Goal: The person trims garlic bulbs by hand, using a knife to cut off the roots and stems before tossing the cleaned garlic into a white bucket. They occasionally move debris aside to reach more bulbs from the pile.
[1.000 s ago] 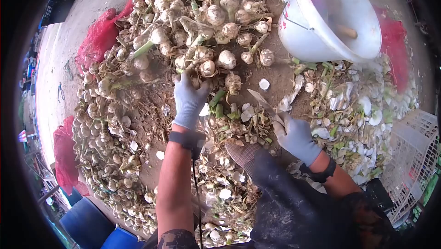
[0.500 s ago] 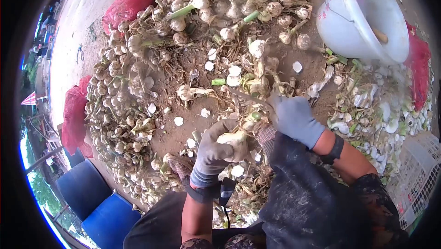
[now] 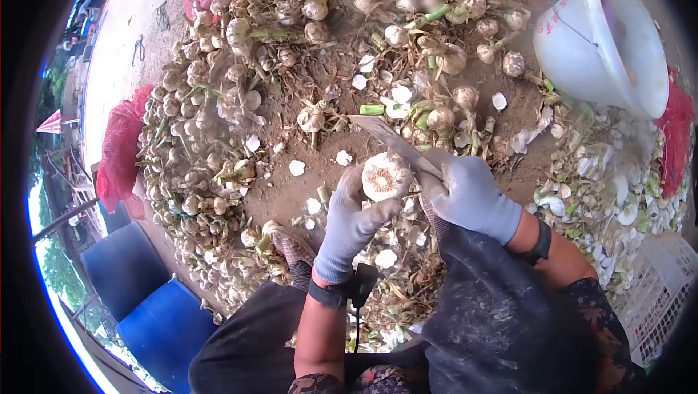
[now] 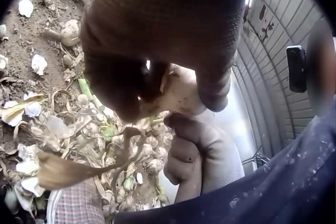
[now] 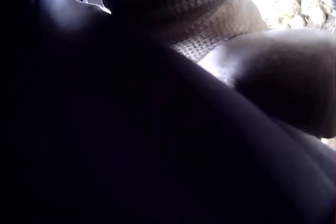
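In the head view my gloved left hand grips a garlic bulb, its root side facing up toward the camera. The left wrist view shows the same bulb between the dark-looking gloved fingers, with a dry leaf hanging below. My gloved right hand holds a knife just right of the bulb; the blade points up and left, its edge close beside the bulb's top. Most of the knife handle is hidden in the fist. The right wrist view is mostly dark, filled by glove and clothing.
Piled garlic bulbs curve around the left and far side. At the upper right a white bucket leans over near trimmings. A white plastic crate stands at the right, blue barrels at the lower left, red mesh bags beyond.
The left hand has come back from the far pile with a garlic bulb, then turned it root side up beside the knife. The right hand keeps the knife. The head view has shifted.
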Motion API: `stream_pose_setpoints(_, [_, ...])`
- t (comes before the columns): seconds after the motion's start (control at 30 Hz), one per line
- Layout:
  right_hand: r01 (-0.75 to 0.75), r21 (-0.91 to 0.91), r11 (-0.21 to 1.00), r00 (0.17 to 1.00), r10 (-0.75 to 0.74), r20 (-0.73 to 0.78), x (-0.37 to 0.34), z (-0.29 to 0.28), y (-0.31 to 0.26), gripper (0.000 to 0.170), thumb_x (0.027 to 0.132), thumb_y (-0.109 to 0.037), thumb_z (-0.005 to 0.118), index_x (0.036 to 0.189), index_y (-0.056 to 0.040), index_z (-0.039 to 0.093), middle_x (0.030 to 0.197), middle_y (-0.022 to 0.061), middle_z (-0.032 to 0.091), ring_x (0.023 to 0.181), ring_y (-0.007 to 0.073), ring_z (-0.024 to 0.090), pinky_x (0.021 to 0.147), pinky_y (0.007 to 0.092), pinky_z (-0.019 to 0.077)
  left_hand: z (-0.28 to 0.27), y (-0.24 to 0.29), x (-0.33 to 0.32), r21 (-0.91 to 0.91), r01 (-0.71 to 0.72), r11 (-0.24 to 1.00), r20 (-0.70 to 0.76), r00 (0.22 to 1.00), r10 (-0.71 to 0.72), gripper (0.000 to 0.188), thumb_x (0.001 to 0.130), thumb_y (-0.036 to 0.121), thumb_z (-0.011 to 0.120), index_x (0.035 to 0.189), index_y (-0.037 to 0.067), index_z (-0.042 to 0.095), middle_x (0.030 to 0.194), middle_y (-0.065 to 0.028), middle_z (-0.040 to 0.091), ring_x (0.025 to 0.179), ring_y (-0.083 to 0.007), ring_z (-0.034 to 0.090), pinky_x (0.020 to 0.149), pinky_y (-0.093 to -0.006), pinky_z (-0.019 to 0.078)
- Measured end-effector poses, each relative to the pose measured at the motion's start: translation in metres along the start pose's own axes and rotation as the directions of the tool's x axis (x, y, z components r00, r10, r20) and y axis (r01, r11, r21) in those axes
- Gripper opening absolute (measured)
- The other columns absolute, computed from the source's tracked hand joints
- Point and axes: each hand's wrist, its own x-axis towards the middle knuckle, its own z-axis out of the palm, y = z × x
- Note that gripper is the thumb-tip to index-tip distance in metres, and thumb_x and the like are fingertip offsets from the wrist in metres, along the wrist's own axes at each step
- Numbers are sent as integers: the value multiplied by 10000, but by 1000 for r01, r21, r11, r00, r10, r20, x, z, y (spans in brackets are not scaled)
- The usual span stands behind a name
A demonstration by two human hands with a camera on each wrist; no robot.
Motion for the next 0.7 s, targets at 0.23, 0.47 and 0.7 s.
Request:
stream_pose_setpoints(0.23, [312, -168, 935, 948, -317, 0, 6, -2, -5, 147, 754, -111, 664, 897, -90, 636, 649, 94, 602, 565, 302, 606, 503, 390, 464, -18, -11, -4, 54, 53, 997, -125, 991, -46, 704, 774, 248, 777, 1312, -31, 419, 1079, -69, 625, 949, -119, 602, 835, -274, 499])
stream_pose_setpoints(0.47, [502, -358, 787, 864, -480, 154, 9, 0, -20, 128, 788, -164, 623, 904, -108, 615, 654, 41, 588, 530, 202, 600, 494, 354, 439, -24, -19, -17, 117, 0, 993, -120, 993, 14, 826, 762, 250, 801, 1386, 28, 307, 1046, -92, 666, 935, -160, 643, 839, -313, 521])
stream_pose_setpoints(0.7, [524, -309, 794, 843, -535, 55, 14, 17, -14, 77, 817, -170, 603, 878, -123, 604, 596, 18, 563, 521, 204, 591, 492, 342, 415, -28, -47, -26, 320, -77, 944, -177, 974, 140, 745, 781, 375, 774, 1306, 2, 401, 985, -50, 648, 894, -133, 624, 806, -294, 521])
